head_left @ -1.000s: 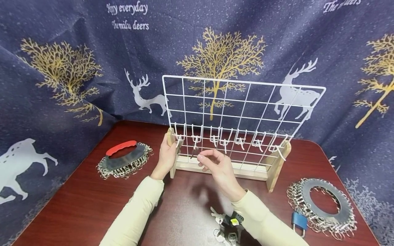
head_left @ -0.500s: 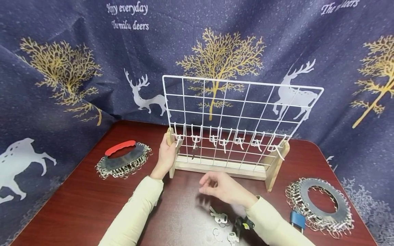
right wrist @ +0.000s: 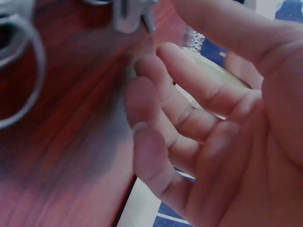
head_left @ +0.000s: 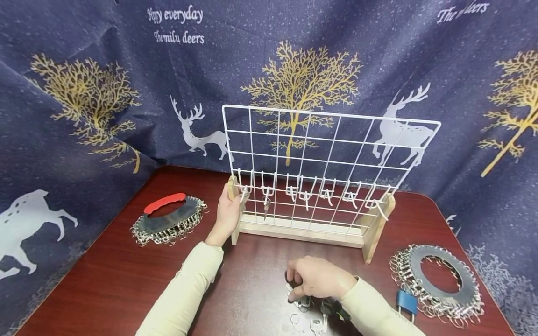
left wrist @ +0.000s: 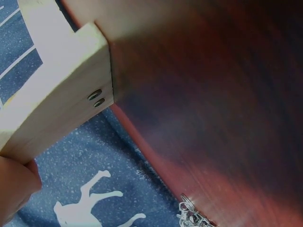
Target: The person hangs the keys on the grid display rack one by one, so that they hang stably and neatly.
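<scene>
My left hand [head_left: 229, 212] grips the left wooden side piece [left wrist: 61, 104] of a white wire grid rack [head_left: 294, 155], which stands upright. Several white hooks line the lower grid. From the second hook from the left hangs a small key [head_left: 266, 209]; something metallic [head_left: 244, 192] also hangs on the leftmost one. My right hand [head_left: 317, 277] is low over a group of keys with rings [head_left: 317, 325] in front of the rack, fingers bent loosely. In the right wrist view, thumb and fingers are apart, with a blurred key [right wrist: 127, 19] near their tips and a ring [right wrist: 40, 71] farther left.
At the left lies a metal plate with a red handle [head_left: 165, 202] and many rings along its edge. To the right is a grey disc [head_left: 420, 261] fringed with rings, with a blue padlock [head_left: 407, 301] beside it. A patterned cloth hangs behind the table.
My right hand has moved away from the key hanging on the second hook, down and toward me to the keys on the table. The left hand has stayed on the rack's side.
</scene>
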Demonstrator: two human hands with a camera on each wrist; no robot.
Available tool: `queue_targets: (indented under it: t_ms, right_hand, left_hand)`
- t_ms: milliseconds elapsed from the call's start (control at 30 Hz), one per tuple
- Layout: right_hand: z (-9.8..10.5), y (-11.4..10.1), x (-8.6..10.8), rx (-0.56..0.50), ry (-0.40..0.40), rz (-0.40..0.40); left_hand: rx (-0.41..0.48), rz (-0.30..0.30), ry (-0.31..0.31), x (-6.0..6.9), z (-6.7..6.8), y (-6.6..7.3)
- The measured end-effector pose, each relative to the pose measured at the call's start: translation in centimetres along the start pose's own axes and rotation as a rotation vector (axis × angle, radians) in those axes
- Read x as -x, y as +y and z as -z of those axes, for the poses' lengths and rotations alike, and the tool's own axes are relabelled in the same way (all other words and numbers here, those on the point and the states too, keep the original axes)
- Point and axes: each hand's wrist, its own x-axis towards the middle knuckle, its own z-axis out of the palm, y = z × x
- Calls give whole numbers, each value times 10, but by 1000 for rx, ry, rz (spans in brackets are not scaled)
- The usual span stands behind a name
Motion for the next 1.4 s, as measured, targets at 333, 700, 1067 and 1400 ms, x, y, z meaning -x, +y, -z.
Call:
queue_targets:
  t_ms: [333,700,1067,1400]
  right_hand:
    - [-4,2,6,52,5,51]
    - [-4,3,10,32,27,73]
    - [-2,3,13,86,36,73]
    - [2,-2,21,171,53,78]
  left_hand:
    - [-9,-17,19,0,0,-3]
    - [23,-13,12,1,0,-4]
    - [-28,-33,15,1,0,-5]
    - [-66,-36,8,12,0,26]
